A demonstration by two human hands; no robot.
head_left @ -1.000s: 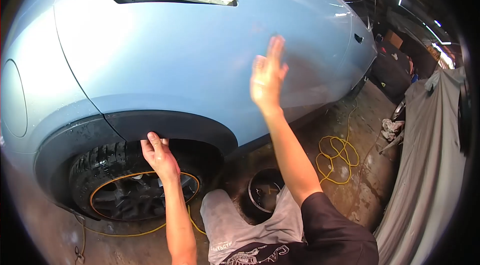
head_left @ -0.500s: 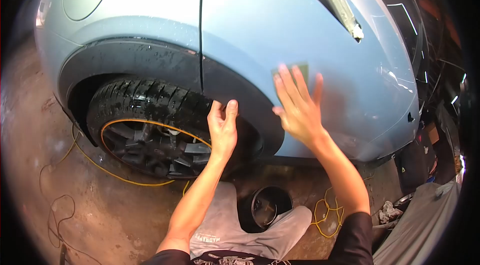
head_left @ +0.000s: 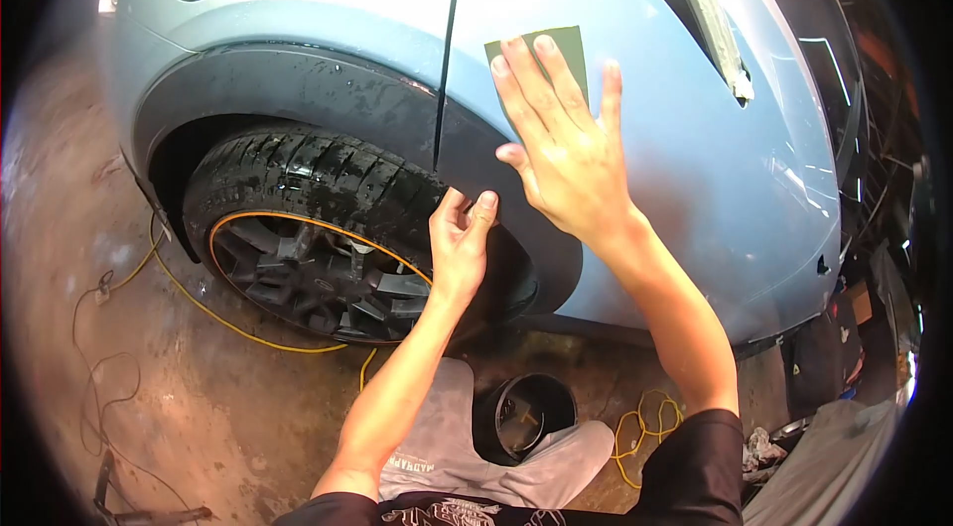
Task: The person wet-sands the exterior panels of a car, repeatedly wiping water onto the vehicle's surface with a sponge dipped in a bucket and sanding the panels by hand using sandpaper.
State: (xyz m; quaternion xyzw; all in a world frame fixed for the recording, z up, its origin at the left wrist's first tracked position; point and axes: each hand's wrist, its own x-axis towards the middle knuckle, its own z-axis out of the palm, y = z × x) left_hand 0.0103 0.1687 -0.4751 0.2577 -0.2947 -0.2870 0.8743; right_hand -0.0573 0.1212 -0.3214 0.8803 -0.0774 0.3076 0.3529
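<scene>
Black bucket [head_left: 487,422], tan shape [head_left: 529,419] inside; right hand [head_left: 574,164] flat on green sheet [head_left: 569,44], left hand [head_left: 461,243] round arch trim [head_left: 496,157].

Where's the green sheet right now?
In the head view, the green sheet is against the blue car panel, under the fingers of the right hand, just right of the dark seam.

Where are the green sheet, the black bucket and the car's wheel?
Green sheet [head_left: 570,46]: head view, bare part right of the fingertips.
Black bucket [head_left: 485,417]: head view, outer left wall.
Car's wheel [head_left: 325,285]: head view, hub at the centre.
</scene>
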